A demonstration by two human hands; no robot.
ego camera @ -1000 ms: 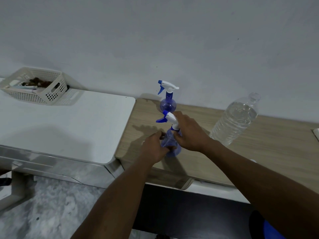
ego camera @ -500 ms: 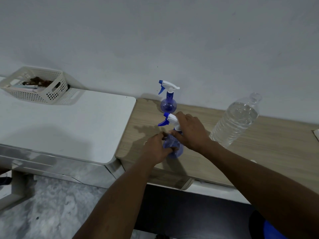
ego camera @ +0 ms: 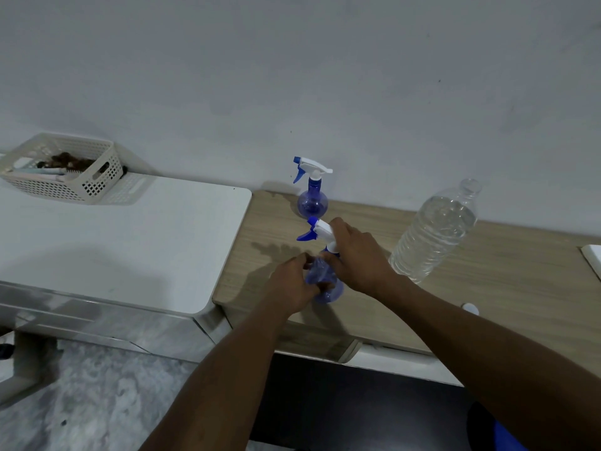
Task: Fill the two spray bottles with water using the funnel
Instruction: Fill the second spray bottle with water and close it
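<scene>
Two blue spray bottles with white trigger heads stand on the wooden table (ego camera: 487, 288). The far spray bottle (ego camera: 312, 203) stands alone by the wall. The near spray bottle (ego camera: 327, 288) is between my hands. My left hand (ego camera: 292, 281) grips its round blue body. My right hand (ego camera: 354, 255) is closed around the neck just under the white trigger head (ego camera: 320, 230). A clear water bottle (ego camera: 434, 236) without its cap stands to the right, mostly full. No funnel is in sight.
A small white cap (ego camera: 470, 309) lies on the wooden table near my right forearm. A white table (ego camera: 113, 242) adjoins on the left, with a white basket (ego camera: 61, 169) of small items at its back. A white object (ego camera: 593, 258) sits at the far right edge.
My hands stay on the near spray bottle. The trigger head has tilted and turned slightly under my right hand. The bottle's place on the table is about the same.
</scene>
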